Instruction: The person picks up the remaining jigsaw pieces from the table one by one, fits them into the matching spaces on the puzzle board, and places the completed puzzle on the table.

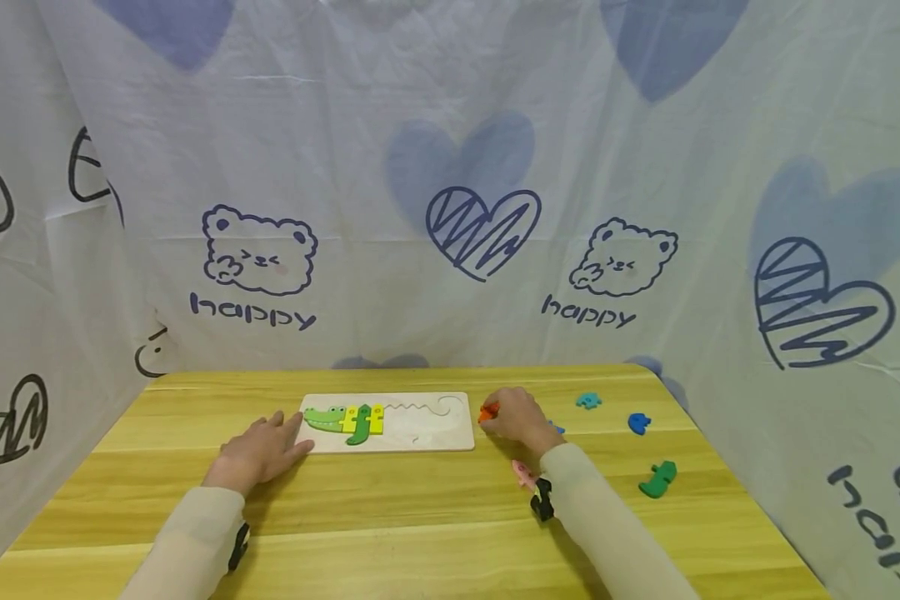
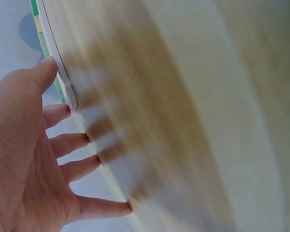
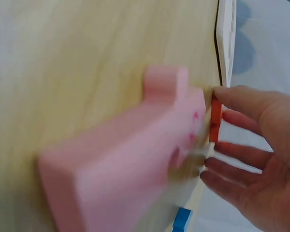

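A pale wooden board [image 1: 427, 429] lies on the table, with a light green crocodile head [image 1: 325, 418], yellow pieces [image 1: 377, 419] and a dark green leg piece [image 1: 359, 426] in its left half. My left hand [image 1: 261, 452] rests at the board's left end, fingers spread; in the left wrist view the thumb of that hand [image 2: 24, 140] touches the board's edge. Just right of the board, my right hand [image 1: 517, 418] pinches an orange-red piece [image 1: 488, 412], also visible in the right wrist view between thumb and fingers of the hand [image 3: 266, 150]. Beneath the right wrist lies a pink piece [image 1: 523, 473].
On the right side of the table [image 1: 390, 533] lie a light blue piece [image 1: 588, 401], a blue piece [image 1: 639, 423] and a dark green piece [image 1: 659, 480]. Another blue piece [image 1: 558, 428] is partly hidden by my right hand. A printed cloth [image 1: 367, 167] hangs behind the table.
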Motion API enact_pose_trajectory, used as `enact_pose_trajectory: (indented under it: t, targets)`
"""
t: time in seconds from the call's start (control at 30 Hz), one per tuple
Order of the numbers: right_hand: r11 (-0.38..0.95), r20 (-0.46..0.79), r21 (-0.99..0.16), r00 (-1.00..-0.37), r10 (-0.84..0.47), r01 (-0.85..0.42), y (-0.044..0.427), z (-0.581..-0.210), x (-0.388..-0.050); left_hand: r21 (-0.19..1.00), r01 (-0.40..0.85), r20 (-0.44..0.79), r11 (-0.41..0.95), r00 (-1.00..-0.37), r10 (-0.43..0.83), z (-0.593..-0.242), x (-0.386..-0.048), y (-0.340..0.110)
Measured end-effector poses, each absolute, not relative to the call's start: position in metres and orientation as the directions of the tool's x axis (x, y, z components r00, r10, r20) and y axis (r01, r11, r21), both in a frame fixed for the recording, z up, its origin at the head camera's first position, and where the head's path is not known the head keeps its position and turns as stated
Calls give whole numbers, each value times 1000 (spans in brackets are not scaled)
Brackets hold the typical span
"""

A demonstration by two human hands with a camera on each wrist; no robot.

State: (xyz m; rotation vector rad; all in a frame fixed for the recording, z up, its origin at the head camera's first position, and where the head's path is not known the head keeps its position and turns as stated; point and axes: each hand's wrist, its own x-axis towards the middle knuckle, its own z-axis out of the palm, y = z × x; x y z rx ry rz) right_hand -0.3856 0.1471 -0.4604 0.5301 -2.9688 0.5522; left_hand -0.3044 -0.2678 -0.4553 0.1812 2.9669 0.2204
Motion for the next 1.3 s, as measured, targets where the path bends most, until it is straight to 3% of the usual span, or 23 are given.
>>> enact_pose_trajectory:
  t: [0.33, 0.63, 0.9, 1.3]
  targets:
    - [795, 47, -454, -902, -428, -401, 163, -460, -389, 163, 98, -164, 982, -979, 125, -455, -305, -268]
    - [746, 73, -493, -876, -477, -447, 171, -460, -391, 161, 100, -161, 982, -979, 126, -455, -305, -267]
    - [728, 58, -567, -900, -432, -385, 169, -450, -390, 160, 93, -152, 983, -981, 117, -454, -306, -267]
    - [728, 67, -564, -900, -431, -390, 166, -447, -386, 163, 107, -147, 981, -980, 131, -455, -304, -263]
